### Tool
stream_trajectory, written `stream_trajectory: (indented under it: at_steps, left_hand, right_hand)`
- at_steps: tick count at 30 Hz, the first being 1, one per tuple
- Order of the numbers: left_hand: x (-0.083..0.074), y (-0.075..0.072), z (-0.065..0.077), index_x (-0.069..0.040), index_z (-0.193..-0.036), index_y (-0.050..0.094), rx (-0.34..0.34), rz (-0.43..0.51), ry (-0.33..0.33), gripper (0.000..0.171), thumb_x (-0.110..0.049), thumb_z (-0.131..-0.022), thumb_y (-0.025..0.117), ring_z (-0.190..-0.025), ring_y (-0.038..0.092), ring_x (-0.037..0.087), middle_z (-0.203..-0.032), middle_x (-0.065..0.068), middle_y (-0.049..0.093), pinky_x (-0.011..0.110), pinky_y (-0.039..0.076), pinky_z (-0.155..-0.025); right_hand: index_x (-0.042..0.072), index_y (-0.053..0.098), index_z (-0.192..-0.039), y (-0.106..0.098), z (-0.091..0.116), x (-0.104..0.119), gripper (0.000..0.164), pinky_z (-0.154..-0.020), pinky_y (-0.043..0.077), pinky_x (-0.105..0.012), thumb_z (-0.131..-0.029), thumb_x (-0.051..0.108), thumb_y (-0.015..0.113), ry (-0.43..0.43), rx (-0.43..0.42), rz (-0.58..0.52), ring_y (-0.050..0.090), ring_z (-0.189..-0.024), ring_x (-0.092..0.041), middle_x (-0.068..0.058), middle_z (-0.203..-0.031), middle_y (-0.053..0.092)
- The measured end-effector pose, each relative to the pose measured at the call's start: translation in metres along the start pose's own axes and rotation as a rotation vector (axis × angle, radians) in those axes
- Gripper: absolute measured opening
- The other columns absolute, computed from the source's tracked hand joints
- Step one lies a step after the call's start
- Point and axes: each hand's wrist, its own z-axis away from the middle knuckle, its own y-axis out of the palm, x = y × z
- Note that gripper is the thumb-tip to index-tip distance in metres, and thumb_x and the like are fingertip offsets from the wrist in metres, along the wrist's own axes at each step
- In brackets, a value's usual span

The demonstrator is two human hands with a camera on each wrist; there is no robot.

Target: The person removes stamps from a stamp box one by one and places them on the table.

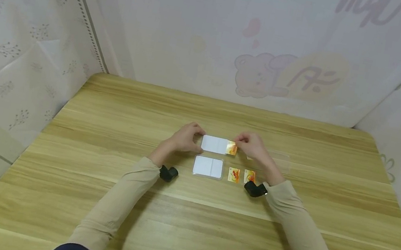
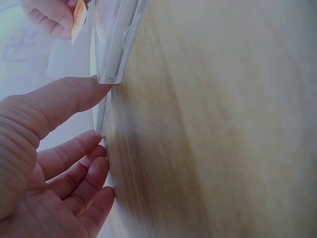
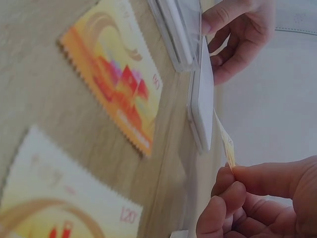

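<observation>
My right hand [image 1: 252, 146] pinches a yellow and orange postage stamp [image 1: 231, 148] between thumb and fingers, at the right end of the farther white-lined flat case [image 1: 214, 144]. In the right wrist view that stamp [image 3: 226, 141] stands tilted, edge-on, near the case's end. My left hand [image 1: 185, 137] holds the case's left end, thumb at the near corner and a finger at the far corner. A second flat clear case [image 1: 203, 166] with a white insert lies just nearer. To its right lie two more stamps, one marked 60 [image 3: 116, 77], the other 120 [image 3: 69, 193].
Beyond the right forearm lies a transparent plastic sheet or lid [image 1: 281, 156], hard to make out. A bit of another stamp [image 1: 249, 157] shows beneath the right hand. The wooden table [image 1: 182, 229] meets patterned curtains [image 1: 185, 28] at the back and sides.
</observation>
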Motion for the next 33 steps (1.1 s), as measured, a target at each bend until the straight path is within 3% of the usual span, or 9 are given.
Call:
stream_trajectory:
  at_steps: [9, 21, 33]
  left_hand:
    - [0.0006, -0.0004, -0.0003, 0.007, -0.120, 0.056, -0.004, -0.017, 0.007, 0.054, -0.014, -0.075, 0.076, -0.117, 0.046, 0.034, -0.122, 0.020, 0.051, 0.041, 0.036, -0.102]
    - [-0.0006, -0.0015, 0.0010, 0.008, -0.121, 0.055, -0.006, -0.019, 0.012, 0.055, -0.014, -0.075, 0.076, -0.117, 0.045, 0.034, -0.123, 0.021, 0.051, 0.042, 0.035, -0.103]
    - [0.0011, -0.0002, -0.0007, 0.008, -0.119, 0.056, -0.015, -0.020, 0.021, 0.053, -0.013, -0.074, 0.076, -0.117, 0.046, 0.034, -0.122, 0.020, 0.051, 0.041, 0.035, -0.102]
  right_hand:
    - [-0.010, 0.063, -0.100, -0.0052, 0.0026, -0.0048, 0.019, -0.062, 0.042, -0.024, -0.090, 0.003, 0.054, 0.026, 0.005, -0.022, 0.049, -0.076, -0.017, -0.016, -0.091, 0.061]
    - [-0.008, 0.065, -0.096, -0.0072, 0.0044, -0.0079, 0.016, -0.055, 0.039, -0.023, -0.089, 0.003, 0.055, 0.042, -0.025, 0.052, 0.047, -0.065, -0.014, -0.015, -0.085, 0.061]
    - [-0.009, 0.065, -0.086, -0.0053, 0.0036, -0.0096, 0.010, -0.058, 0.044, -0.024, -0.085, -0.002, 0.058, -0.051, -0.068, 0.182, 0.055, -0.070, -0.021, -0.015, -0.077, 0.063]
